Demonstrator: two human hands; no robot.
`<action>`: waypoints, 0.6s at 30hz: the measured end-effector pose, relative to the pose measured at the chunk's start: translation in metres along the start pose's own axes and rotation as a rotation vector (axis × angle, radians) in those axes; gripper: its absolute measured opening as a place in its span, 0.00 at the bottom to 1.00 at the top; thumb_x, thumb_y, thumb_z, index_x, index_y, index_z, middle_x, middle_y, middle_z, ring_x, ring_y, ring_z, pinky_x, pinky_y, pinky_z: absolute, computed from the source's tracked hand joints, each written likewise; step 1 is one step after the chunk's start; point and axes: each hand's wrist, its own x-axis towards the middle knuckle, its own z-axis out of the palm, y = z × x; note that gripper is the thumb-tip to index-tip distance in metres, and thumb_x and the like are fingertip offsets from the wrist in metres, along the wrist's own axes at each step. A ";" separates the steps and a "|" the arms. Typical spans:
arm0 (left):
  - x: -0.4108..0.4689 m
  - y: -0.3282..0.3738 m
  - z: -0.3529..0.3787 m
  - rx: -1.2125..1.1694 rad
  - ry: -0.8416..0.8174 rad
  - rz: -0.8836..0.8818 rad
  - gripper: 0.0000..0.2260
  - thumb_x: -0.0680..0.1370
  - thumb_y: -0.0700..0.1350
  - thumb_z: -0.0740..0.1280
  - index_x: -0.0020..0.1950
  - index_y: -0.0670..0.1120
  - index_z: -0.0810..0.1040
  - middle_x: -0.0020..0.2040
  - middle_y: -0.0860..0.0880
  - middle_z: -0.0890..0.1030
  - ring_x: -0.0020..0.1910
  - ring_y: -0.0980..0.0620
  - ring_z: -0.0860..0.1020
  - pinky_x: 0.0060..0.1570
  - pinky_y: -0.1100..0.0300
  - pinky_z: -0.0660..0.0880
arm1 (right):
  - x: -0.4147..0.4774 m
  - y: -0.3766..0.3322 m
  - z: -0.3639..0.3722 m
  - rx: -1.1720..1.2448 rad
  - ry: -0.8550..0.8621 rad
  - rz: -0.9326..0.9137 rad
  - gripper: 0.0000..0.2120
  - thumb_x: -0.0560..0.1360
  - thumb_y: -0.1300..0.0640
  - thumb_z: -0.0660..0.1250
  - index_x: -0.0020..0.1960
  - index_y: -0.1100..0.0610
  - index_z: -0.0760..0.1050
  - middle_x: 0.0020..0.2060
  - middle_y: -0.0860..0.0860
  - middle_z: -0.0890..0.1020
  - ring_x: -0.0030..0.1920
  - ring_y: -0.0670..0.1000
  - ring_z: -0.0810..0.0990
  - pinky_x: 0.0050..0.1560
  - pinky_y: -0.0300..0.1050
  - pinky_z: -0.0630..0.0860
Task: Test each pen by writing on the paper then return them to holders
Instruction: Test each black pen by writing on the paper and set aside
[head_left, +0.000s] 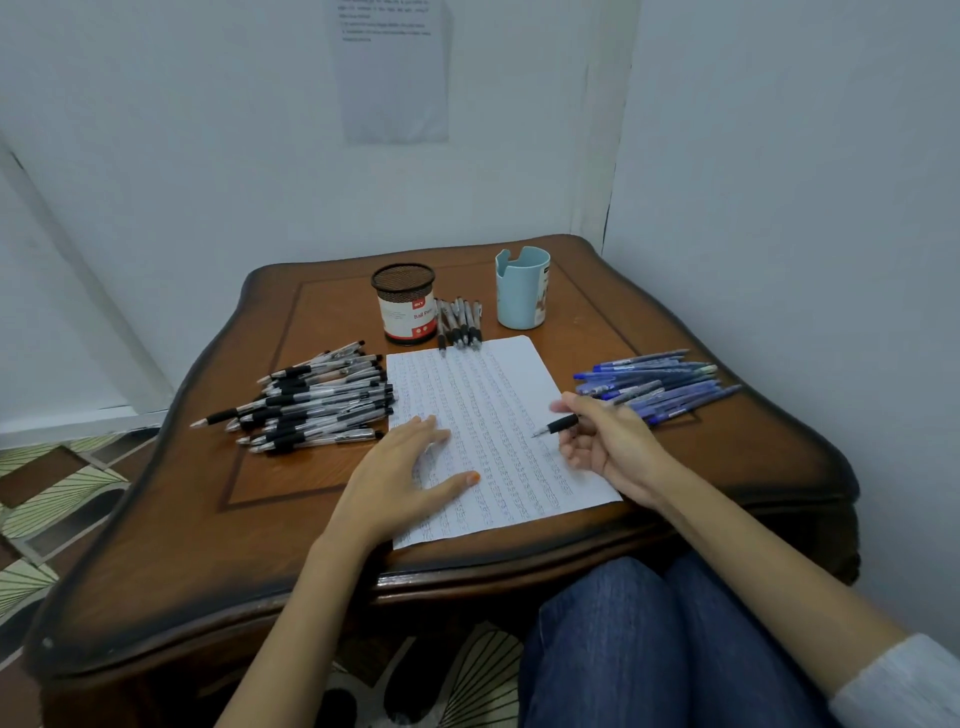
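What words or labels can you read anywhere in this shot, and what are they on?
"Ball Pen": white label on the black mesh holder; its red logo is blurred.
Sheet on the wall: printed lines, too blurred.
Paper: rows of writing, too small.
Blue holder: sticker unreadable.

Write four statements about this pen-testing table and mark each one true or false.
1. The right hand holds a black-grip pen. True.
2. The left hand is off the paper. False: it rests flat on the paper.
3. The blue pens lie left of the paper. False: they lie to its right.
4. The mesh holder and the teal holder stand upright. True.
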 end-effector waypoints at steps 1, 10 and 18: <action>0.000 0.000 0.000 0.004 0.001 0.000 0.40 0.65 0.77 0.57 0.71 0.55 0.69 0.75 0.58 0.63 0.74 0.60 0.58 0.73 0.54 0.58 | -0.002 0.002 0.000 -0.065 0.003 -0.027 0.10 0.79 0.56 0.65 0.43 0.63 0.74 0.28 0.57 0.75 0.23 0.49 0.73 0.23 0.38 0.71; 0.000 0.000 0.000 -0.002 0.010 -0.005 0.40 0.64 0.77 0.57 0.70 0.55 0.71 0.74 0.58 0.64 0.74 0.60 0.59 0.72 0.55 0.58 | -0.018 0.012 -0.005 -0.518 0.127 -0.305 0.21 0.73 0.53 0.72 0.32 0.61 0.64 0.23 0.63 0.74 0.17 0.49 0.70 0.18 0.36 0.62; 0.001 -0.001 0.001 0.000 0.006 0.002 0.36 0.68 0.74 0.62 0.70 0.55 0.71 0.74 0.58 0.65 0.74 0.60 0.59 0.71 0.56 0.58 | -0.012 0.021 -0.010 -0.695 0.169 -0.341 0.16 0.72 0.70 0.64 0.30 0.61 0.63 0.25 0.56 0.66 0.19 0.49 0.75 0.23 0.40 0.67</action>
